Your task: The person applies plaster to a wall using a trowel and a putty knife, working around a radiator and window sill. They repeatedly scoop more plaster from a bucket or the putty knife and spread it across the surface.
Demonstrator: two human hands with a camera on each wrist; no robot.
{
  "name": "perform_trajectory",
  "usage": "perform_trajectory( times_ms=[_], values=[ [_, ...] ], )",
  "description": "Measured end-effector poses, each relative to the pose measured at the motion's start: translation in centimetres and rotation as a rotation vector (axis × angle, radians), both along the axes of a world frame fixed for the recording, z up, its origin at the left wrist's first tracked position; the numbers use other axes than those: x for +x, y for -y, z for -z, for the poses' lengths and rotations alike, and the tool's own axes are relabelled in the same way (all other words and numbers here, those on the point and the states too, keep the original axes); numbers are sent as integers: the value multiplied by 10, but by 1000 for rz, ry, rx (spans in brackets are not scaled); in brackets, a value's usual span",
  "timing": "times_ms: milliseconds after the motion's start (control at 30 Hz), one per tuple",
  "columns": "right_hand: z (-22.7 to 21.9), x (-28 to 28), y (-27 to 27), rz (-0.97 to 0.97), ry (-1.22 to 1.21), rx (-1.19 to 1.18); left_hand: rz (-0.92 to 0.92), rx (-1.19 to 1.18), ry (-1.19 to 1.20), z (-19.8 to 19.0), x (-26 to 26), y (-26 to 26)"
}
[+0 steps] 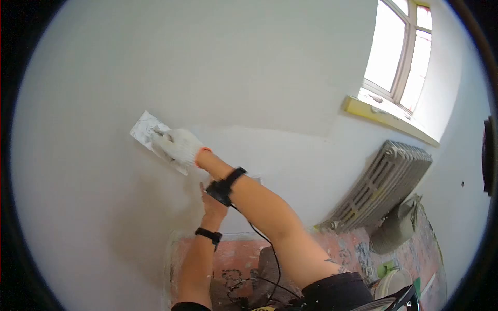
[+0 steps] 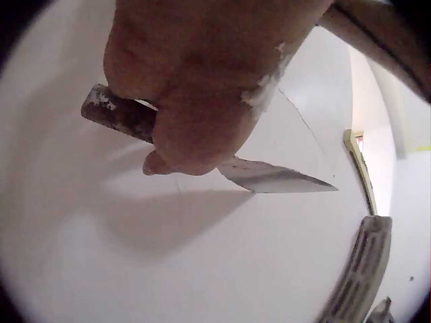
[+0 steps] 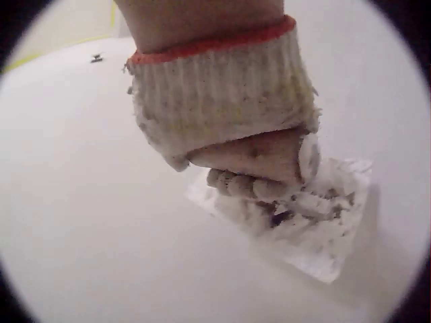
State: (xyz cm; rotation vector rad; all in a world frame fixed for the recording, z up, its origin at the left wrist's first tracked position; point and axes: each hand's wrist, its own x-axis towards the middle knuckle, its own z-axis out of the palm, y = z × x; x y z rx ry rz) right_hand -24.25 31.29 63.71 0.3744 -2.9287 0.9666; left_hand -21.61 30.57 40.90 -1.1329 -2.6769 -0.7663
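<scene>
My right hand (image 1: 179, 146), in a white knit glove with an orange cuff, grips a flat plaster-caked trowel (image 1: 145, 128) and presses it against the white wall (image 1: 233, 67). In the right wrist view the gloved hand (image 3: 269, 185) curls round the handle over the smeared blade (image 3: 330, 229). Lower down, my bare left hand (image 1: 211, 201) sits partly behind the right forearm, close to the wall. In the left wrist view this hand (image 2: 195, 87) grips a putty knife by its stained handle (image 2: 108, 109); the metal blade (image 2: 276, 178) points right, near the wall.
A grey ribbed radiator (image 1: 378, 184) stands against the wall at the right, below a bright window (image 1: 399, 46) with a yellow-taped sill (image 1: 384, 119). A grey sack (image 1: 397, 228) and a white bucket (image 1: 394, 282) sit on the stained reddish floor (image 1: 238, 254).
</scene>
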Motion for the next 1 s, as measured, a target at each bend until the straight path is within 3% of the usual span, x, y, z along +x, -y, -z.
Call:
perform_trajectory(
  times_ms=[33,67,133,267,400,467,600,667,800,867,1000],
  values=[
    [12,18,-24,5,-262,-150,-151,-168,-392,42,-15,-11],
    [25,38,-51,11,-529,-294,-131,-78,-292,12,1,-3],
    [10,106,-117,132,-211,-577,-103,-40,-309,13,0,-5],
    [15,206,-242,370,-428,-860,-108,-33,-310,2,8,-6],
    [33,232,-334,545,-385,-1023,-132,-51,-381,15,1,-14],
    [32,239,-349,596,-467,-990,-152,-68,-467,23,-5,-17],
    [15,238,-352,565,-453,-920,-146,-106,-393,3,10,-18],
    [19,225,-347,686,-544,-992,-118,-75,-389,3,12,-15],
    [34,202,-352,580,-391,-951,-112,15,-389,13,5,-19],
    [52,173,-341,613,-583,-308,-82,71,-397,17,5,-20],
    [54,113,-258,518,-648,-190,-69,43,-370,34,8,-25]
  ],
)
